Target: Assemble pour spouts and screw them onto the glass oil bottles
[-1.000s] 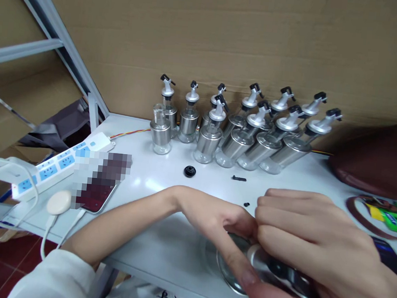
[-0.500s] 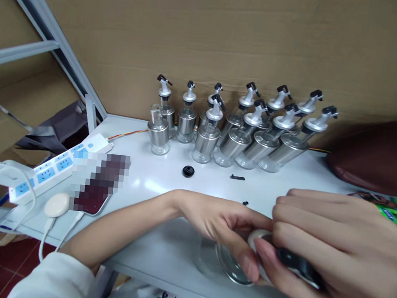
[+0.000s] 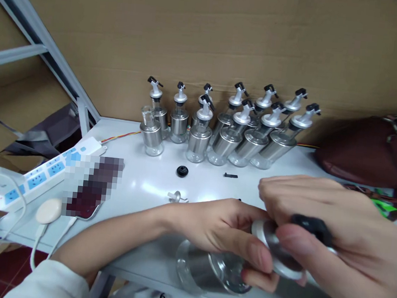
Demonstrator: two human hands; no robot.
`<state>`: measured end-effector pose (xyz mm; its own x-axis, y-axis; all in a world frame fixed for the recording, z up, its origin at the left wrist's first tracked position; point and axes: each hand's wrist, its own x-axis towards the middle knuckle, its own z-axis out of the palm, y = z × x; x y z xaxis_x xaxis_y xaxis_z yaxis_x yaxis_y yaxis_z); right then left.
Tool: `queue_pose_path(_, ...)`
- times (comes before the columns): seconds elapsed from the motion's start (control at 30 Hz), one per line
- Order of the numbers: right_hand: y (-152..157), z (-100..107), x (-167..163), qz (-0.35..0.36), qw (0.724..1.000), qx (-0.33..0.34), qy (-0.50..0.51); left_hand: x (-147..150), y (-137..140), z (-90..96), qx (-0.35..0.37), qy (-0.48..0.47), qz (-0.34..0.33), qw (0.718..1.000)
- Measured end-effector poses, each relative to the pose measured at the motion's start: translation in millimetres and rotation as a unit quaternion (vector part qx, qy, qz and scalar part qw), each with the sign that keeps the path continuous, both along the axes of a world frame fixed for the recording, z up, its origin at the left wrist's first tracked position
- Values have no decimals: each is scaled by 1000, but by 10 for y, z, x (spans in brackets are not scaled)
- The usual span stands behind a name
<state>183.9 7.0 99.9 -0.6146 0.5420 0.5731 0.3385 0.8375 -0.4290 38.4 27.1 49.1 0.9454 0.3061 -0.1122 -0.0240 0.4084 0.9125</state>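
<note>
A glass bottle (image 3: 201, 268) with a steel sleeve lies tilted over the front of the table. My left hand (image 3: 225, 233) is closed round its neck, which the fingers mostly hide. At the neck end sits a silver pourer spout (image 3: 281, 255) with a black flip cap (image 3: 313, 228). My right hand (image 3: 344, 242) grips this spout between thumb and curled fingers. Past my left wrist lies another silver spout piece (image 3: 177, 197). Further back are a round black stopper (image 3: 182, 171) and a small black strip (image 3: 231, 175).
Several oil bottles with spouts (image 3: 199, 142) stand along the cardboard wall; the front-left glass bottle (image 3: 151, 137) has no spout. At left lie a power strip (image 3: 46, 174), a blurred-out phone (image 3: 92, 188) and a round white charger (image 3: 48, 211). A maroon bag (image 3: 363, 151) sits at right.
My right hand has turned on the spout, so more of its silver collar and black cap show. The view has shifted slightly, and the silver piece behind my left wrist has come into sight.
</note>
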Motion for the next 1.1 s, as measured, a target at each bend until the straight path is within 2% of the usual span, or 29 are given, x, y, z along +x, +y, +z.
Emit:
queue_pose_path(0.1,75,-60,-7,62,984,-112,122,2,-30,-2,-47,-85,25,995)
queue_pose_path(0.2,136,-118,-31,54,960,-213,176,-13,-34,25,-51,-112,55,991)
queue_pose_path(0.27,182,-129,-56,33,929,-291,224,-41,-32,86,-35,-99,62,993)
queue_pose_path(0.33,246,-120,-74,29,881,-374,288,-85,-33,181,18,-73,55,996)
queue_pose_path(0.4,325,-103,-70,42,839,-427,336,-148,-30,292,119,-38,55,991)
queue_pose_path(0.43,364,-94,-57,50,827,-436,350,-185,-21,345,175,-21,73,982)
queue_pose_path(0.47,397,-84,-39,55,821,-440,359,-227,-1,392,224,-7,111,968)
queue_pose_path(0.53,442,-55,2,54,817,-439,370,-316,84,457,303,12,236,923)
queue_pose_path(0.6,455,-12,37,37,819,-433,374,-402,241,466,373,6,372,850)
queue_pose_path(0.67,449,39,56,7,828,-414,379,-471,452,412,435,-13,473,766)
queue_pose_path(0.73,442,80,65,-24,837,-391,381,-513,676,302,485,-11,546,683)
queue_pose_path(0.8,442,99,72,-39,845,-371,383,-526,866,161,512,11,587,627)
queue_pose_path(0.87,448,96,84,-37,853,-359,377,-522,1002,16,509,43,612,604)
queue_pose_path(0.97,449,81,96,-30,859,-351,371,-506,1123,-159,495,56,637,589)
queue_pose_path(1.1,433,89,81,-66,836,-362,406,-508,1229,-282,480,62,652,584)
